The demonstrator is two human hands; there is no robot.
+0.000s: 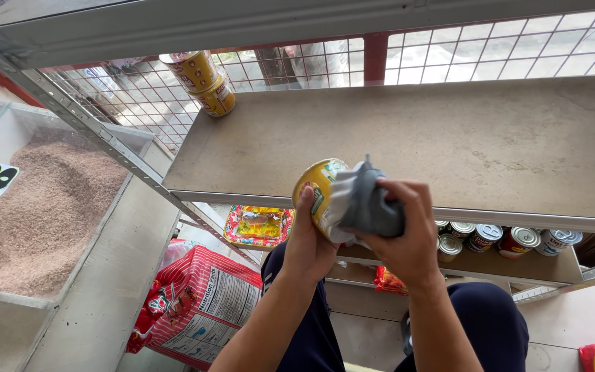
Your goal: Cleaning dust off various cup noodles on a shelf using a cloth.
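1. A yellow can (317, 196) is gripped in the left hand (309, 242), fingers curled around its side, in front of the shelf (449, 138) edge.
2. A grey cloth (366, 203) is bunched in the right hand (408, 227), fingers closed on it, and is pressed against the can's end.
3. Two stacked yellow cans (201, 81) are seen at the shelf's back left corner, against the wire mesh (504, 52).
4. More tins (511, 240) are lined up on the lower shelf.
5. A grain bin (43, 213) is noted at left; a red bag (197, 303) lies below.
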